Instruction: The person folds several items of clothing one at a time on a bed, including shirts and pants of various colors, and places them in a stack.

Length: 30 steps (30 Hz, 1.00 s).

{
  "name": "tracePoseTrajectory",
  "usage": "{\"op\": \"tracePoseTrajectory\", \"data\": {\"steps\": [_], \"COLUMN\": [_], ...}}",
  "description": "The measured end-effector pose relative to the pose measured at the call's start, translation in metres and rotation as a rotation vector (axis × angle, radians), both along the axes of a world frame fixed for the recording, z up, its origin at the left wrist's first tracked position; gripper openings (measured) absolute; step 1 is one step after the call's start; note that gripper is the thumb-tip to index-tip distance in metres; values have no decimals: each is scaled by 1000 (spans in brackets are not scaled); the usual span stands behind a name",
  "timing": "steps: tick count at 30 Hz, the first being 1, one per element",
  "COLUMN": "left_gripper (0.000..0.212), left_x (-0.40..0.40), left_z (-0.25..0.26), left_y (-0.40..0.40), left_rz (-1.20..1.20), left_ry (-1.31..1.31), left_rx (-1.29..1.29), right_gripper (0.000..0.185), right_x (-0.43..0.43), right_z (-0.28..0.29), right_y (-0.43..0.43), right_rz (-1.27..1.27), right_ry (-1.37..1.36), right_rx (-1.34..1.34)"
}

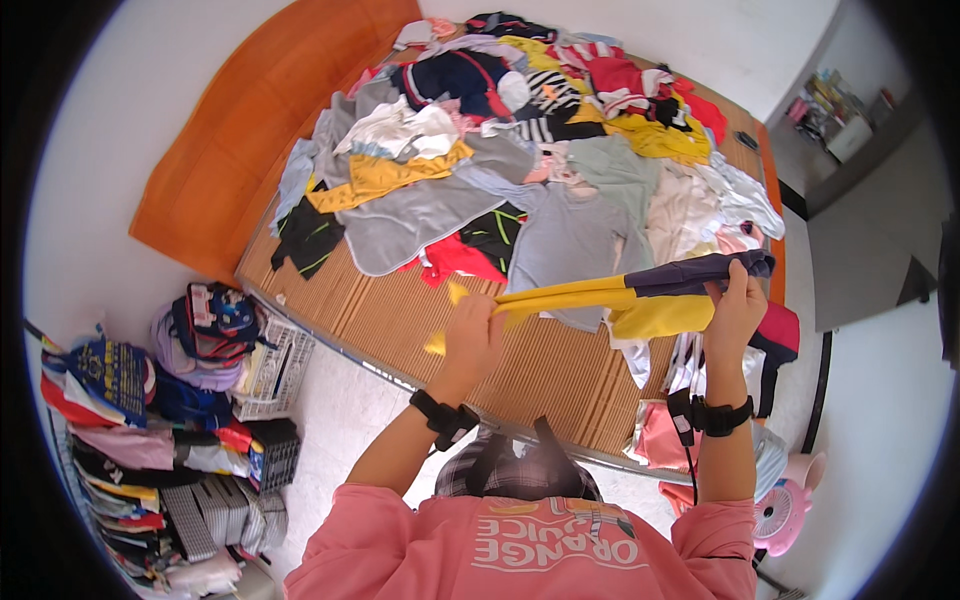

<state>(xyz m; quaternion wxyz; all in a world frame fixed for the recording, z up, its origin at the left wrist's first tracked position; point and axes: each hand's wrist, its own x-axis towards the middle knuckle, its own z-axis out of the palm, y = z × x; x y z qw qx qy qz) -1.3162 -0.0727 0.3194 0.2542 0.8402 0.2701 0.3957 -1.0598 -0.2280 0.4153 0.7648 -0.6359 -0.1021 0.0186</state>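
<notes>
A yellow and dark purple garment (570, 294) is stretched between my hands above the near part of the bed. My left hand (476, 334) grips its yellow end, and two yellow tips poke out past the fingers. At the dark end, my right hand (731, 296) pinches the cloth between thumb and fingers. A yellow flap hangs below the stretched strip. Just beyond it lies a grey long-sleeved top (566, 232), spread flat and partly covered by the garment.
Heaped clothes, including a grey blanket (420, 217), cover the bed mat (360, 307). An orange headboard (262, 127) stands left. Bags and a white basket (281, 360) sit by a clothes-filled rack (135, 465). A pink fan (780, 514) is at lower right. A door (870, 240) stands right.
</notes>
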Motion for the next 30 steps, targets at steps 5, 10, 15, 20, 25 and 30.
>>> {"op": "tracePoseTrajectory", "data": {"steps": [5, 10, 15, 20, 25, 30], "left_gripper": [11, 31, 28, 14, 18, 27], "left_x": [-51, -95, -91, -48, -27, -29], "left_z": [17, 36, -23, -180, -331, -328], "left_y": [49, 68, 32, -41, -133, -154], "left_rz": [240, 65, -250, -472, -699, -600], "left_ry": [65, 61, 162, 390, 844, 797], "left_rx": [191, 469, 333, -33, -45, -68], "right_gripper": [17, 9, 17, 27, 25, 30], "right_x": [-6, -20, -16, 17, 27, 7], "right_z": [-32, -50, -126, -320, -464, -468], "right_y": [87, 152, 120, 15, -89, -81], "right_rz": [265, 387, 341, 101, 12, 21], "right_ry": [273, 575, 840, 943, 1095, 998], "right_rx": [81, 378, 387, 216, -137, -204]}}
